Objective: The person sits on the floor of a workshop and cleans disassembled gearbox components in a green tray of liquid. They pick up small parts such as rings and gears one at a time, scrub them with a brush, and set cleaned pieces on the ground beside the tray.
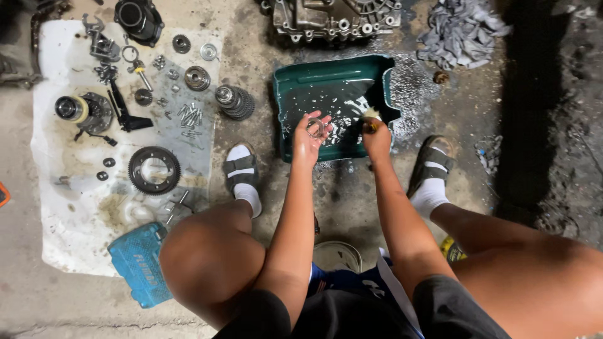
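Observation:
My left hand [308, 139] holds a small metal ring [316, 126] between its fingertips over a dark green plastic tub [295, 81] of foamy liquid. My right hand [377, 135] grips a brush [370, 119] with pale bristles, its tip close to the ring, also above the tub. Both arms reach forward between my bent knees. My feet in white socks and dark sandals stand on either side of the tub's near edge.
A white sheet [56, 207] on the left carries several gears, a large ring gear [154, 169], bearings, bolts and small parts. A blue tool case [141, 263] lies by my left knee. A metal gearbox housing [333, 19] and grey rags [461, 31] sit beyond the tub.

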`<state>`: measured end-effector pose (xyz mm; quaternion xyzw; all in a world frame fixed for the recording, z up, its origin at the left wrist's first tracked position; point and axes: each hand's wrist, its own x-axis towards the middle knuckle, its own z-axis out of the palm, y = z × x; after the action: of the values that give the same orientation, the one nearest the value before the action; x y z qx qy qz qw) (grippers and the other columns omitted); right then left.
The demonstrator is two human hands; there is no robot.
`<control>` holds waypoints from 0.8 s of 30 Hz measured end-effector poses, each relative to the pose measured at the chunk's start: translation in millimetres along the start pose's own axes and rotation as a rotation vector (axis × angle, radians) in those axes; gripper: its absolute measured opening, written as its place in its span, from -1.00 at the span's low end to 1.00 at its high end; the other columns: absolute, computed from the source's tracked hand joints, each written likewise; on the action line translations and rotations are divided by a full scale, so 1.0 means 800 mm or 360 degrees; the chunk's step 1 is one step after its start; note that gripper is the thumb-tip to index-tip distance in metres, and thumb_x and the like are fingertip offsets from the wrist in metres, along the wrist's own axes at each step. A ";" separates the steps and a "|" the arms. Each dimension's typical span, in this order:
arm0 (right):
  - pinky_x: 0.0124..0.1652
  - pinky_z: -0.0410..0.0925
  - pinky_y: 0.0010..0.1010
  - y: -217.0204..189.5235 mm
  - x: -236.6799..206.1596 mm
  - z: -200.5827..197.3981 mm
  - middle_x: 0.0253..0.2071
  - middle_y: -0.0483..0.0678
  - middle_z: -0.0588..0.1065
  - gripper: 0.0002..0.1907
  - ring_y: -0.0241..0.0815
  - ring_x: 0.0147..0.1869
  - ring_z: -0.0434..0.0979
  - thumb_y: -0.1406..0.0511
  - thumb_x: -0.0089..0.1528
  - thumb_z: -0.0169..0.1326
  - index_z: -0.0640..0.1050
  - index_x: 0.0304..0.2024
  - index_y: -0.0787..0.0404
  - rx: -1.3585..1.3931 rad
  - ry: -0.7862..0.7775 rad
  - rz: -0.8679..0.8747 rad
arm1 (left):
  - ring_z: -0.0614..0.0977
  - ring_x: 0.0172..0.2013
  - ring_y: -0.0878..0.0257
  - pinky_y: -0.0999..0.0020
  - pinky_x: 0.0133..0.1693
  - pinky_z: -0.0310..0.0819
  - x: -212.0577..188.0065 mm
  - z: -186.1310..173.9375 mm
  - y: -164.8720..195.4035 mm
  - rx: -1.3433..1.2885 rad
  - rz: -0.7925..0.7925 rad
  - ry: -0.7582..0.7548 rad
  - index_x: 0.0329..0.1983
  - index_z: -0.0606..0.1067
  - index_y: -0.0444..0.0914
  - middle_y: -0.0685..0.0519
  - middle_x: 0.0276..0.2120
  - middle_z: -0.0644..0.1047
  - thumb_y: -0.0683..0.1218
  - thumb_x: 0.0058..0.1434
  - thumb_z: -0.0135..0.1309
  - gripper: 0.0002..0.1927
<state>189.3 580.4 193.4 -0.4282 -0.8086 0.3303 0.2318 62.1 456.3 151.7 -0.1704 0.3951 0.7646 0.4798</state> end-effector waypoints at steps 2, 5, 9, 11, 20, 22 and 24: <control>0.06 0.39 -0.11 -0.006 -0.003 0.017 -0.07 0.27 0.57 -0.73 0.31 0.00 0.55 0.47 0.09 0.20 0.63 -0.13 0.33 -0.0223 -0.0007 -0.0207 | 0.64 -0.21 0.02 0.30 -0.23 0.48 -0.001 -0.004 0.005 0.0008 -0.0011 -0.0020 0.17 0.40 -0.33 -0.29 0.02 0.59 0.14 0.45 -0.19 -0.51; 0.04 0.39 -0.08 -0.016 -0.023 0.035 -0.05 0.36 0.52 -0.59 0.38 0.00 0.52 0.50 -0.11 0.16 0.60 -0.16 0.36 -0.0323 -0.0069 -0.0117 | 0.66 -0.14 -0.02 0.27 -0.16 0.50 0.005 -0.011 0.010 -0.0051 -0.0029 0.0040 0.16 0.40 -0.33 -0.28 0.05 0.57 0.11 0.43 -0.20 -0.53; 0.05 0.45 -0.16 -0.015 -0.035 0.044 -0.06 0.23 0.61 -0.76 0.16 0.01 0.64 0.41 0.16 0.17 0.65 -0.11 0.30 0.0130 -0.0143 0.0254 | 0.64 0.09 -0.03 0.22 0.10 0.49 0.017 -0.019 0.008 -0.0138 0.0066 0.0020 0.16 0.40 -0.29 -0.23 0.12 0.55 0.10 0.43 -0.19 -0.56; 0.03 0.51 -0.21 -0.006 -0.033 0.035 -0.08 0.11 0.62 -0.83 0.03 -0.01 0.66 0.39 0.28 0.15 0.63 -0.09 0.30 0.0893 -0.0353 0.0845 | 0.61 0.14 0.02 0.23 0.12 0.40 0.020 -0.019 0.007 -0.0217 0.0054 -0.0017 0.16 0.41 -0.27 -0.18 0.14 0.56 0.12 0.42 -0.19 -0.55; 0.00 0.56 -0.19 -0.033 -0.012 -0.096 -0.10 0.06 0.56 -0.84 -0.13 -0.12 0.60 0.42 0.30 0.15 0.59 -0.06 0.32 0.2030 -0.0503 0.0843 | 0.62 -0.05 0.08 0.12 -0.03 0.52 0.015 0.023 -0.008 -0.0403 -0.0060 -0.0278 -0.08 0.48 -0.29 -0.10 -0.10 0.60 0.00 0.35 -0.08 -0.72; 0.01 0.58 -0.15 -0.065 -0.006 -0.131 -0.12 0.09 0.55 -0.83 -0.19 -0.22 0.48 0.44 0.33 0.17 0.61 -0.02 0.36 0.1855 -0.0559 0.0529 | 0.59 -0.21 0.12 0.14 -0.15 0.54 0.014 0.037 -0.018 -0.0432 -0.0127 -0.0335 -0.15 0.49 -0.29 -0.05 -0.25 0.59 0.00 0.33 -0.07 -0.73; -0.01 0.60 -0.20 -0.095 -0.008 -0.167 -0.07 0.05 0.57 -0.84 -0.16 -0.08 0.58 0.43 0.31 0.16 0.61 -0.07 0.36 0.1593 -0.0501 0.0359 | 0.53 -0.37 0.16 0.19 -0.26 0.53 0.008 0.050 -0.028 -0.0423 -0.0237 -0.0282 -0.21 0.52 -0.30 -0.01 -0.37 0.56 0.01 0.29 -0.07 -0.71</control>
<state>239.6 588.2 338.9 -0.2948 -0.5262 0.7585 0.2468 82.9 495.9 162.9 -0.1930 0.2329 0.7845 0.5414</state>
